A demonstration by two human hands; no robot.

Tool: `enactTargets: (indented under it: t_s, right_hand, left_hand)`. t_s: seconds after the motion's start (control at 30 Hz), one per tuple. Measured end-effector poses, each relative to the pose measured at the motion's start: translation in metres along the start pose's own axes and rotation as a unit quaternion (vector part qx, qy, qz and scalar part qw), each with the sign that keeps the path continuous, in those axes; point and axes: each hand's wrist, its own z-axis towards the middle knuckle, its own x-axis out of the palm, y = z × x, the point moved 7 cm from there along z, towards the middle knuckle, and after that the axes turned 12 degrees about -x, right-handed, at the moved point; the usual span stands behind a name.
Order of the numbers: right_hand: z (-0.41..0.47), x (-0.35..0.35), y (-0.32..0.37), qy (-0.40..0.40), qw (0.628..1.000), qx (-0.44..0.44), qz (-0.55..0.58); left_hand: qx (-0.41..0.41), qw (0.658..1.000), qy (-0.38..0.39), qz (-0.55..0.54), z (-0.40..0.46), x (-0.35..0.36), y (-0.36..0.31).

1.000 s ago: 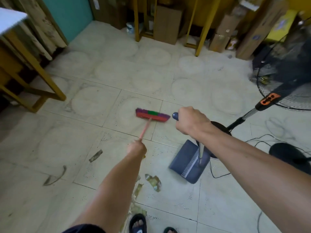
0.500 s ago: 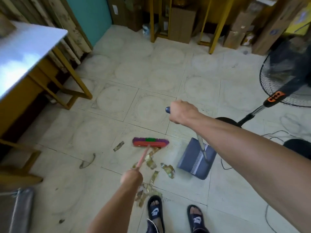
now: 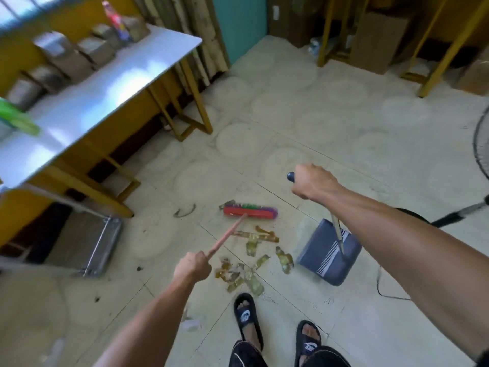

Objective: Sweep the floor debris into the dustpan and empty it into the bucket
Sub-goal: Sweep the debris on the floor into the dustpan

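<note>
My left hand (image 3: 192, 266) grips the pink handle of a broom whose red and purple head (image 3: 249, 211) rests on the tiled floor. Yellowish debris pieces (image 3: 251, 263) lie scattered between the broom head and my feet. One scrap (image 3: 227, 203) touches the head's far left end, and a curved strip (image 3: 185, 211) lies further left. My right hand (image 3: 313, 184) holds the top of the long handle of a blue dustpan (image 3: 328, 254), which sits on the floor to the right of the debris. No bucket is in view.
A white-topped table (image 3: 87, 102) with yellow legs stands at the left, with a metal-framed box (image 3: 90, 242) beneath its near end. Yellow shelving legs (image 3: 434, 64) and cardboard boxes line the back. A standing fan (image 3: 480, 152) and its cable are at the right. My sandalled feet (image 3: 275, 329) are below.
The view has swung left and down. The broom head has been drawn back toward me and to the left, over the debris, while the dustpan has stayed at the right.
</note>
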Motion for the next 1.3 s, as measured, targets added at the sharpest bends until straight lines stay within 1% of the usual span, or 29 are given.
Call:
enactTargets:
  t_s: [0.13,0.2,0.3,0.4,0.47,0.53,0.6,0.7,0.77,0.83,0.93,1.03,1.17,1.3]
  right_hand:
    - [0.018,0.002,0.026,-0.004,1.0,-0.025,-0.004]
    - [0.032,0.0,0.045,-0.007,0.999,-0.038,0.001]
    - [0.06,0.004,0.079,-0.017,0.998,-0.059,0.024]
    - [0.088,0.018,0.122,-0.012,0.995,-0.096,0.027]
    - [0.103,0.029,0.143,-0.01,0.994,-0.108,0.014]
    - [0.111,0.04,0.156,-0.002,0.993,-0.115,0.0]
    - [0.114,0.046,0.164,0.009,0.992,-0.123,-0.011]
    - [0.112,0.046,0.171,0.017,0.99,-0.14,-0.023]
    - [0.11,0.039,0.172,0.011,0.989,-0.147,-0.031]
    - [0.107,0.027,0.17,-0.003,0.988,-0.153,-0.032]
    - [0.099,0.01,0.159,-0.02,0.986,-0.159,-0.042]
    - [0.084,0.0,0.139,-0.026,0.985,-0.164,-0.042]
    - [0.06,-0.006,0.108,-0.02,0.984,-0.169,-0.045]
    - [0.025,-0.007,0.063,0.002,0.98,-0.192,-0.044]
  left_hand:
    - [-0.044,0.996,-0.017,-0.071,0.03,-0.017,0.005]
    - [-0.055,0.993,-0.015,-0.107,0.056,-0.024,0.004]
    - [-0.093,0.985,-0.006,-0.146,0.104,-0.03,0.006]
    - [-0.142,0.974,0.012,-0.175,0.152,-0.025,0.013]
    - [-0.157,0.971,0.033,-0.179,0.178,-0.017,0.014]
    - [-0.169,0.964,0.054,-0.198,0.192,-0.009,0.015]
    - [-0.168,0.96,0.091,-0.205,0.193,0.002,0.014]
    - [-0.172,0.944,0.134,-0.249,0.173,0.007,0.013]
    - [-0.155,0.94,0.148,-0.264,0.155,0.005,0.01]
    - [-0.156,0.934,0.169,-0.274,0.131,0.001,0.01]
    - [-0.146,0.937,0.185,-0.259,0.089,0.007,0.007]
    - [-0.137,0.942,0.195,-0.237,0.052,0.033,0.003]
    - [-0.14,0.954,0.158,-0.211,-0.001,0.074,-0.004]
    - [-0.157,0.958,0.115,-0.209,-0.064,0.111,-0.014]
